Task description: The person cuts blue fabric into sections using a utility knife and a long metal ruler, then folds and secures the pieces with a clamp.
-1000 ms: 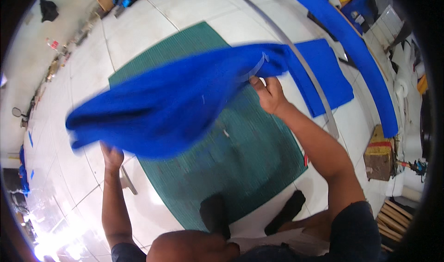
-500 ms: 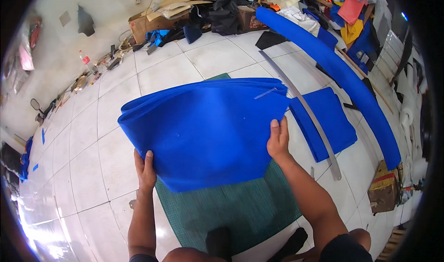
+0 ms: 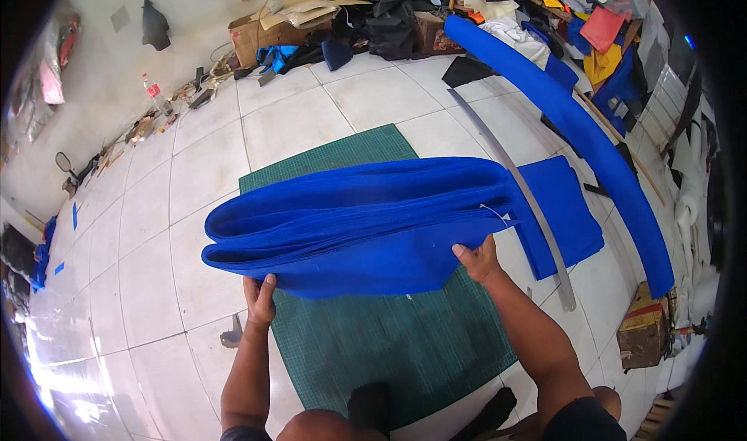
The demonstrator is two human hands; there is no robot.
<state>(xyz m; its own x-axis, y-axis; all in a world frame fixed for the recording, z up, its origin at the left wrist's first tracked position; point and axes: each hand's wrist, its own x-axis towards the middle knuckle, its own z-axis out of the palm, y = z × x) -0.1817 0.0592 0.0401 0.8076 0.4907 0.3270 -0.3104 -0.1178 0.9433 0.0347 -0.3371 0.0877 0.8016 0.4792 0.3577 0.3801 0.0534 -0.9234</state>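
Note:
Between my hands is a thick folded stack of blue fabric [image 3: 358, 254], held over the green cutting mat [image 3: 342, 157]. My left hand [image 3: 261, 297] grips its lower left edge, thumb on the near face. At the right edge, my right hand [image 3: 478, 260] pinches the fabric the same way; the fingers behind are hidden. The fabric's upper folds gape apart, showing several layers. A small pale strip [image 3: 496, 213] lies on its upper right corner.
Right of the mat, a long metal ruler [image 3: 517, 176] lies across another folded blue cloth [image 3: 572, 215]. Beyond it stretches a long blue fabric roll [image 3: 576, 130]. A worn cardboard box [image 3: 644, 332] stands at the right. Scraps [image 3: 381, 13] are heaped at the back; a plastic bottle [image 3: 156, 92] stands by the wall.
The blue fabric stack has tipped so its upper folds now face up and spread apart. Both hands have shifted slightly down and right with it, uncovering more of the mat's far part.

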